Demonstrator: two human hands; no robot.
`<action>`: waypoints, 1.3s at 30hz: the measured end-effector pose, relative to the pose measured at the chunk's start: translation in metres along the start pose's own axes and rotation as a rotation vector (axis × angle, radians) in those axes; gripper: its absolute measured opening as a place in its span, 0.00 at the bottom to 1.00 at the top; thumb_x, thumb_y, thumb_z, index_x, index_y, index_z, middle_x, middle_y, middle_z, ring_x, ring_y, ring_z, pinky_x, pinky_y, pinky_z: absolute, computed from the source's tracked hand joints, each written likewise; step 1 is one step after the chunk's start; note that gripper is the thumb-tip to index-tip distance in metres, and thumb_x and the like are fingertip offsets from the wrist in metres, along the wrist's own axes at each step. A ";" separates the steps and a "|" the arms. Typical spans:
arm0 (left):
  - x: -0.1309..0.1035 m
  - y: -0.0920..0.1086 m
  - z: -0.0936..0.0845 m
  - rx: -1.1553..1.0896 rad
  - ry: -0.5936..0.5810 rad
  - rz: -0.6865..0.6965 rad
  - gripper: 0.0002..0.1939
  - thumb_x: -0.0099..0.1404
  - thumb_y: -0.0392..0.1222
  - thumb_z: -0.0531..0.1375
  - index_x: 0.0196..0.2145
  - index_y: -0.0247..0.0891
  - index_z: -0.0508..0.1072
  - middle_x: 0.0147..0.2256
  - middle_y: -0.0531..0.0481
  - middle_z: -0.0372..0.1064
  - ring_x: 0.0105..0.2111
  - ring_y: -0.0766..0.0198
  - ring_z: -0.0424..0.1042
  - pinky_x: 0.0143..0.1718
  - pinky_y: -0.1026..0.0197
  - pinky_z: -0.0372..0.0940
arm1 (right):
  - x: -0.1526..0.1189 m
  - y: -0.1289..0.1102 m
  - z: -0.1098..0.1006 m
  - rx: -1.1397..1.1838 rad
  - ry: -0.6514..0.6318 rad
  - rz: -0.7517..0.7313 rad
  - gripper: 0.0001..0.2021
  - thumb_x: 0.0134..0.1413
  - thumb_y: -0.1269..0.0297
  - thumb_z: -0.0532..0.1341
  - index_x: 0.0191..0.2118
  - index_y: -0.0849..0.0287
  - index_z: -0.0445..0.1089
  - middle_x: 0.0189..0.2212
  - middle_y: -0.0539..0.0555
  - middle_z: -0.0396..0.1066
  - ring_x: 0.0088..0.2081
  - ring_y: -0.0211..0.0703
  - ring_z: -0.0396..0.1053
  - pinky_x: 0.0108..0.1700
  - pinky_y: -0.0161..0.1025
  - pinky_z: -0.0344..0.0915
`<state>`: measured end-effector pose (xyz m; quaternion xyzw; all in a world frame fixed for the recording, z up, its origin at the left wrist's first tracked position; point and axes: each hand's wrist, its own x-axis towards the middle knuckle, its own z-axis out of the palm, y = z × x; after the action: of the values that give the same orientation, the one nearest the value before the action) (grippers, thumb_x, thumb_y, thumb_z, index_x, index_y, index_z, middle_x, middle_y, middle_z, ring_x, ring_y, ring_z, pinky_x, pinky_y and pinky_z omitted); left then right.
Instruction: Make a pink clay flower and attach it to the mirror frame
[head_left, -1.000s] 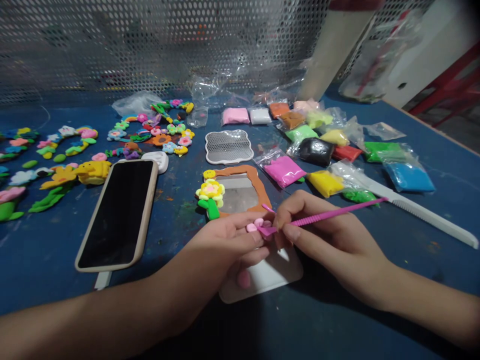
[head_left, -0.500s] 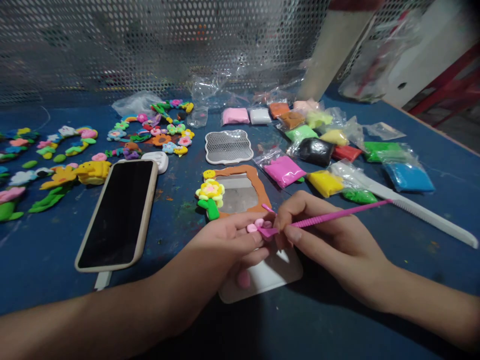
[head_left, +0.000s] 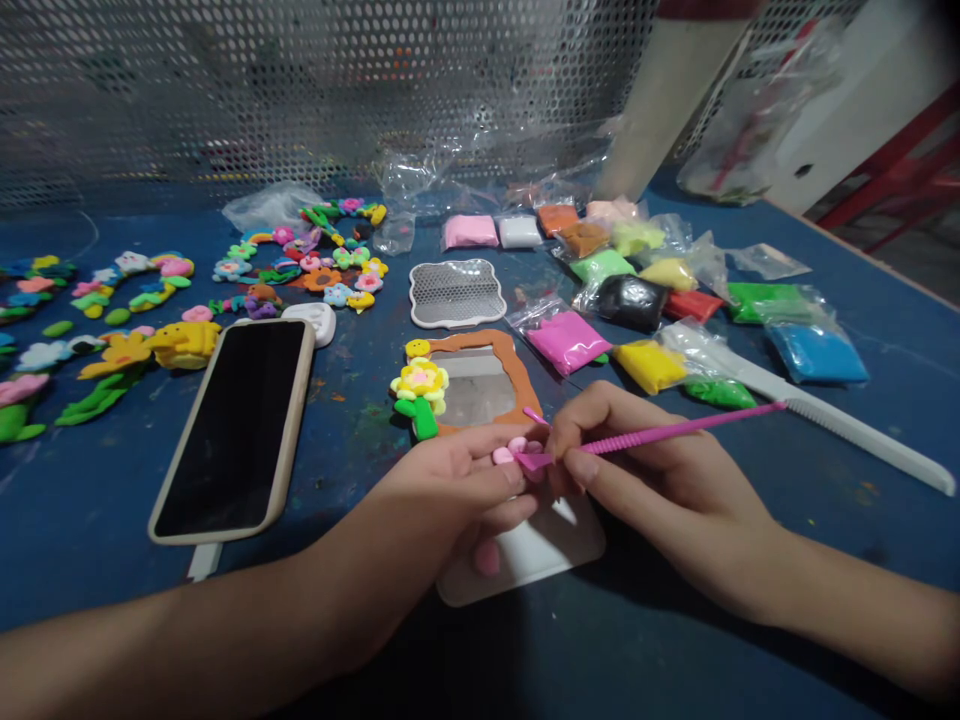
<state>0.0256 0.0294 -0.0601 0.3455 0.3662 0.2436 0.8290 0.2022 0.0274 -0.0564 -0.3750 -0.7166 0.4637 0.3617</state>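
Note:
Between the thumb and fingers of my left hand (head_left: 457, 490) sits a small pink clay flower (head_left: 504, 454) with rounded petals. My right hand (head_left: 645, 470) pinches a magenta modelling tool (head_left: 660, 432); its flat pointed tip touches or nearly touches the petals. Part of the flower is hidden by fingers. Below both hands lies a white board (head_left: 555, 555) with a pink clay piece (head_left: 487, 557) on it. Just beyond my fingers is a mirror with a brown clay frame (head_left: 525, 375), bearing a yellow clay flower (head_left: 420, 385) with a green leaf at its left side.
A phone (head_left: 236, 430) with a cable lies left. Behind it are several colourful clay ornaments (head_left: 322, 280). A wavy-edged mirror (head_left: 457, 293) stands farther back. Bags of coloured clay (head_left: 568, 340) and a white comb-like stick (head_left: 840, 425) are at right. A perforated metal panel (head_left: 300, 90) borders the back.
Almost nothing differs. Both hands keep their place, with the tool tip still at the pink flower; the whole view has shifted very slightly.

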 end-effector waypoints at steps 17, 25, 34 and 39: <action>-0.001 0.002 0.004 -0.042 0.051 -0.030 0.15 0.64 0.39 0.56 0.49 0.37 0.70 0.27 0.53 0.60 0.20 0.74 0.54 0.18 0.70 0.49 | -0.006 0.001 -0.005 -0.050 0.073 -0.092 0.06 0.60 0.74 0.53 0.37 0.55 0.62 0.29 0.48 0.64 0.30 0.35 0.64 0.31 0.33 0.62; -0.004 0.002 0.001 -0.109 -0.029 0.000 0.13 0.61 0.33 0.57 0.43 0.36 0.73 0.25 0.56 0.54 0.21 0.74 0.48 0.20 0.71 0.49 | -0.005 -0.001 -0.004 -0.229 -0.100 -0.174 0.08 0.55 0.77 0.53 0.36 0.57 0.60 0.28 0.49 0.64 0.28 0.35 0.62 0.28 0.33 0.59; -0.002 -0.002 -0.001 -0.036 -0.006 0.005 0.06 0.61 0.37 0.56 0.36 0.36 0.71 0.23 0.57 0.50 0.21 0.72 0.46 0.20 0.70 0.49 | -0.007 0.001 0.000 -0.192 -0.055 -0.129 0.07 0.56 0.77 0.52 0.35 0.57 0.60 0.27 0.48 0.62 0.26 0.33 0.59 0.27 0.32 0.58; -0.001 -0.003 -0.002 -0.010 -0.007 -0.006 0.05 0.62 0.37 0.55 0.35 0.36 0.70 0.23 0.57 0.51 0.20 0.72 0.46 0.19 0.69 0.46 | -0.007 0.001 -0.001 -0.193 -0.063 -0.117 0.07 0.56 0.77 0.52 0.36 0.57 0.60 0.26 0.47 0.62 0.26 0.34 0.59 0.28 0.33 0.58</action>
<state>0.0236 0.0277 -0.0624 0.3409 0.3632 0.2419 0.8327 0.2063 0.0215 -0.0584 -0.3508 -0.7895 0.3824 0.3276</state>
